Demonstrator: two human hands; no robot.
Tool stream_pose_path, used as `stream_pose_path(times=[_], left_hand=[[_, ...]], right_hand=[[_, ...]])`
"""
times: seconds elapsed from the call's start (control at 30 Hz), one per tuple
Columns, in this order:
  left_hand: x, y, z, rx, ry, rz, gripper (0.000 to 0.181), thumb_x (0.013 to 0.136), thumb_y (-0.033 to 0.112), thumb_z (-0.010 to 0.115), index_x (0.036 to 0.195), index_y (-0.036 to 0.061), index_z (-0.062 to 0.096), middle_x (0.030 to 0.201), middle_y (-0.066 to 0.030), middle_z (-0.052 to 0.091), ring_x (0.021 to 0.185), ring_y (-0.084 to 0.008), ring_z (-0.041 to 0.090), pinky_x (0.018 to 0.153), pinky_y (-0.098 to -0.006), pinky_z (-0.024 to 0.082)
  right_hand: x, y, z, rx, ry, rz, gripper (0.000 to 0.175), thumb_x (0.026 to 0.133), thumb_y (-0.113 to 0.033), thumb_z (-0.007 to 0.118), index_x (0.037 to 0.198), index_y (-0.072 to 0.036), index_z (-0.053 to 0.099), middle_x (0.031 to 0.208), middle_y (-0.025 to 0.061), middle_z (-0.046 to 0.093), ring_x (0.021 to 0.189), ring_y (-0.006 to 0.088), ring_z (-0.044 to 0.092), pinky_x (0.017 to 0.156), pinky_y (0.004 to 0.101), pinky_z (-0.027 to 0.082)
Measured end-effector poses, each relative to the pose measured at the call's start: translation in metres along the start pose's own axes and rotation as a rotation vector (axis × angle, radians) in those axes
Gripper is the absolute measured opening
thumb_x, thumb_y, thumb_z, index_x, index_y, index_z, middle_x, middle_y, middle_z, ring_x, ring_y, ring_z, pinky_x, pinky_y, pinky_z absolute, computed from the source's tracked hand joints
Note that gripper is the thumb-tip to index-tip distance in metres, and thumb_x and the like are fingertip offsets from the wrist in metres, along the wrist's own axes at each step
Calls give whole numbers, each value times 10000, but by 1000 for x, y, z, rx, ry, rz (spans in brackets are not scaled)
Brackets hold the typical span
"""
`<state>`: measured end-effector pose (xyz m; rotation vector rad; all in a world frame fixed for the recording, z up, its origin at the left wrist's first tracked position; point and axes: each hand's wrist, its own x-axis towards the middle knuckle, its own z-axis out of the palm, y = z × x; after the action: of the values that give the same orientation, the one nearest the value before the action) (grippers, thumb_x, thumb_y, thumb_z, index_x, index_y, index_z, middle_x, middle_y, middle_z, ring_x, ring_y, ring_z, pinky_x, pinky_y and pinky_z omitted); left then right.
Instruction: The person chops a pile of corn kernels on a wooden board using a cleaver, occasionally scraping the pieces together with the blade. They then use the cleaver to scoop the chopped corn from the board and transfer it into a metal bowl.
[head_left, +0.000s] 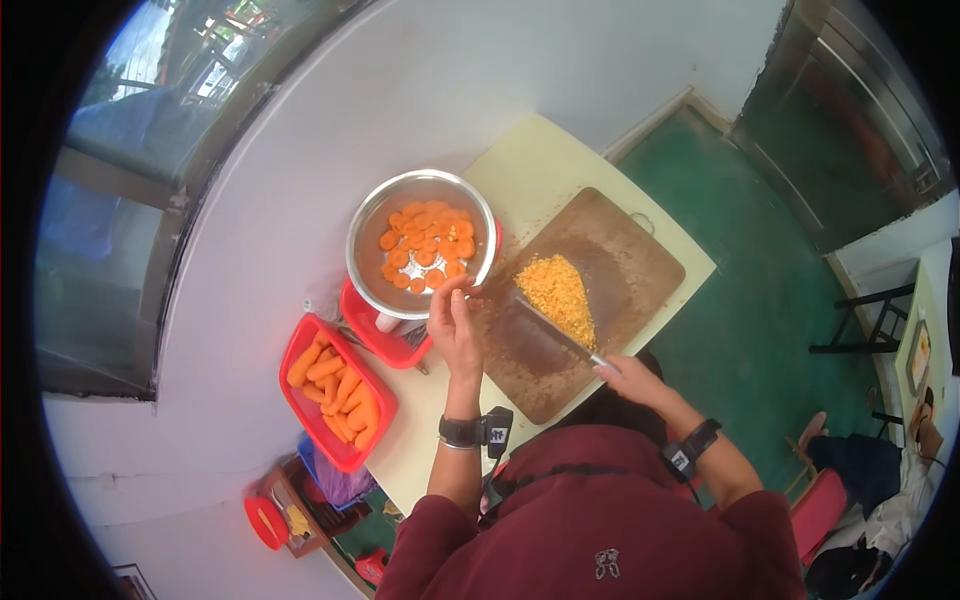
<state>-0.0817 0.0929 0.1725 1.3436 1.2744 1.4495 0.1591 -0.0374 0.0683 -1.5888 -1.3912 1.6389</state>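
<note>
My right hand (637, 384) grips the handle of a kitchen knife (553, 330), probably a cleaver seen nearly edge-on. Its blade stands along the near side of a heap of finely chopped yellow-orange bits (556, 292). The heap lies on a brown cutting board (634, 251) with dark wet patches. My left hand (456, 330) is raised by the board's left edge, in front of the bowl's near rim, with its fingers loosely bent and nothing visible in them. Carrot slices (427, 240) lie inside the steel bowl (369, 217).
A red basket (384, 397) of peeled whole carrots (341, 386) stands at the left table edge. Another red basket (375, 330) sits partly under the bowl. The pale yellow table (540, 154) adjoins the wall. A seated person (855, 457) is at the lower right.
</note>
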Motion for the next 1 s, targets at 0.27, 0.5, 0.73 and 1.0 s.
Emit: stream_pose_path(times=[0.27, 0.5, 0.73, 1.0], left_hand=[[0, -7, -1, 32, 32, 20, 236, 990, 155, 423, 1103, 9, 570, 1001, -89, 632, 891, -149, 629, 715, -257, 526], [-2, -27, -23, -16, 107, -54, 222, 975, 141, 461, 1079, -11, 586, 978, -92, 639, 841, -153, 623, 709, -264, 503], [-9, -58, -30, 26, 88, -160, 234, 982, 162, 451, 1046, -13, 593, 908, -91, 648, 770, -143, 621, 679, -257, 497], [-21, -72, -40, 45, 59, -243, 238, 980, 160, 451, 1020, -18, 604, 872, -98, 649, 745, -144, 621, 674, -263, 500]], right_hand=[[48, 20, 87, 32, -119, -146, 345, 947, -345, 523, 928, -4, 576, 668, 45, 540, 588, 131, 528, 534, 303, 435], [40, 10, 46, 240, 129, -28, 298, 946, -314, 534, 853, -31, 548, 609, -15, 483, 523, 90, 464, 488, 260, 379], [23, -21, -51, -88, 374, -196, 300, 911, -308, 575, 931, -9, 576, 722, 139, 561, 673, 214, 544, 643, 359, 440], [84, -17, -113, -473, 311, -150, 353, 900, -383, 558, 979, -39, 583, 820, 207, 621, 771, 377, 601, 674, 423, 464]])
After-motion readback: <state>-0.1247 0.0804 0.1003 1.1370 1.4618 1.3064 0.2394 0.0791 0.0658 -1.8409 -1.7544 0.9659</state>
